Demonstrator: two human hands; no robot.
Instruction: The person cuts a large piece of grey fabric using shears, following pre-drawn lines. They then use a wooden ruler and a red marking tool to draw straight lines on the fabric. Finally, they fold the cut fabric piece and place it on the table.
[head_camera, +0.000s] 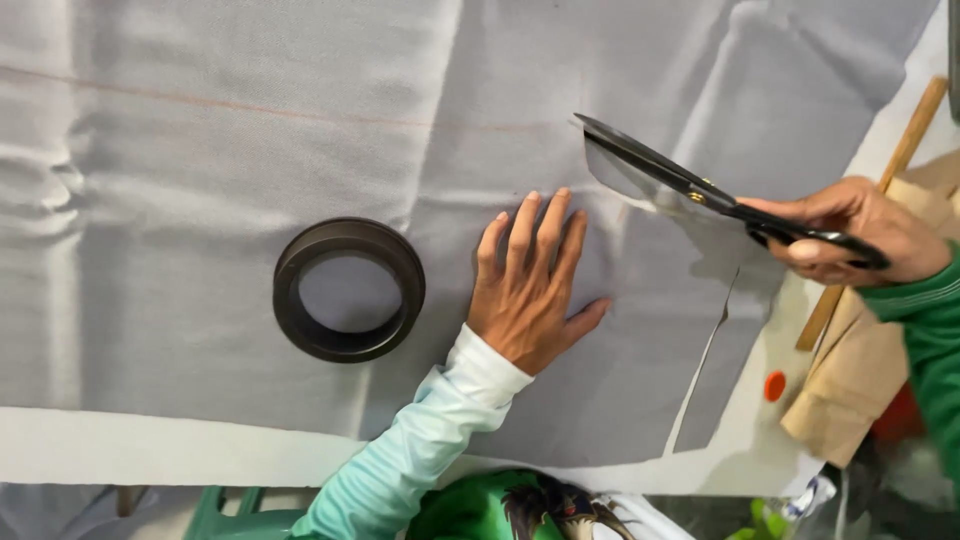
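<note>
Head view: left hand (528, 295) lies flat on grey fabric (200, 180), fingers (524, 225) slightly apart; right hand (850, 232), fingers clamped on the handles, holds black scissors (690, 185) with blades parted.

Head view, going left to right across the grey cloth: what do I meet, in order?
Black ring → left hand pressed flat on the grey cloth → black scissors, blades open → right hand gripping their handles → wooden stick at the far right.

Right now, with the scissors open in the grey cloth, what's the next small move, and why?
Probably close the black-handled scissors for one short snip. The blades stand open at the end of a cut running up from the grey woven fabric's lower edge, the right hand grips the handles, and the left hand lies flat beside the cut, pinning the cloth.
</note>
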